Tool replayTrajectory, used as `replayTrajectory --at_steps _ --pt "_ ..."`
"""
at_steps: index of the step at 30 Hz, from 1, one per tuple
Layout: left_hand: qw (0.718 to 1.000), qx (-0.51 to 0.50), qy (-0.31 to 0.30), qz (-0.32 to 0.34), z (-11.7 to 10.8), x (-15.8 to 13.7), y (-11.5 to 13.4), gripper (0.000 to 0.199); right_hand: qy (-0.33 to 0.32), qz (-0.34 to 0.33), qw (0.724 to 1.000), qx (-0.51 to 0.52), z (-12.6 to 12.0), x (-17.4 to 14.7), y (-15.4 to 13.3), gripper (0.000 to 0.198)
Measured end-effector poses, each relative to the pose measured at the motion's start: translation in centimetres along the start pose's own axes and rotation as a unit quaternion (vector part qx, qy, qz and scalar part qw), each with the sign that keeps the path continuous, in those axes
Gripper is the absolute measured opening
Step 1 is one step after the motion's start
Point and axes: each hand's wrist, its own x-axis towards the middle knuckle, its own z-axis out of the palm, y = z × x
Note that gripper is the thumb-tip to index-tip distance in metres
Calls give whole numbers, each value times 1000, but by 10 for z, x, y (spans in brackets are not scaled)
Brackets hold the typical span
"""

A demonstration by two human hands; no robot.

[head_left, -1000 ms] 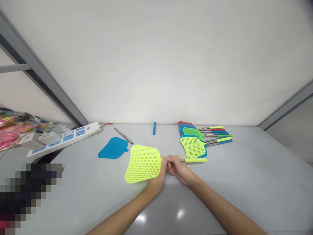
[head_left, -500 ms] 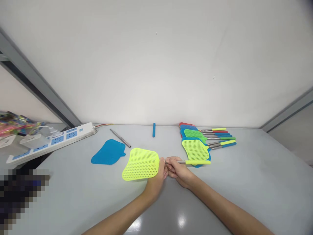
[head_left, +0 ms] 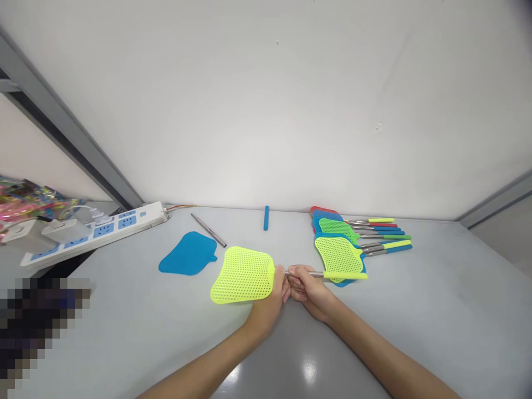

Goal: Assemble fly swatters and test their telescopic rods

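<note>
Both my hands hold one yellow fly swatter (head_left: 243, 275) just above the table. Its perforated head points left and its yellow grip points right. My left hand (head_left: 277, 289) pinches the neck where the head meets the metal rod. Close beside it, my right hand (head_left: 308, 287) is closed around the rod, left of the yellow grip. A loose blue swatter head (head_left: 189, 254) lies to the left. Behind that rests a metal telescopic rod (head_left: 208, 230). A blue grip sleeve (head_left: 266, 218) lies near the wall.
At the right lies a pile of several fly swatters (head_left: 338, 256) in red, blue, green and yellow, grips pointing right. A white power strip (head_left: 97, 235) with plugs runs along the left edge. Behind it are colourful plastic packages (head_left: 31, 205). A wall (head_left: 266, 111) closes the back.
The view has shifted slightly, so most things sit a little further right. My two hands are slightly further apart along the rod; both still grip the swatter.
</note>
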Motion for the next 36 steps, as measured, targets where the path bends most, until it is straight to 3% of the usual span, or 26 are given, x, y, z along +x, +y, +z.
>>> replayTrajectory --at_steps 10,19,29,33,36 --pt "999 -45 0 26 -3 1 -1 41 7 -18 1000 -5 -6 -3 -4 30" --pt "998 -57 -5 38 -3 1 -5 43 -16 -26 999 -28 -8 -6 -5 33" --pt "990 -136 5 36 -1 -4 4 45 -56 -33 997 -39 -7 -7 -1 31" --pt "989 -122 -85 1 -3 -3 3 50 -87 -12 996 -28 -10 -10 -2 32" --pt "989 -99 -110 1 -5 -1 3 51 -94 -1 995 -21 -12 -11 -3 33"
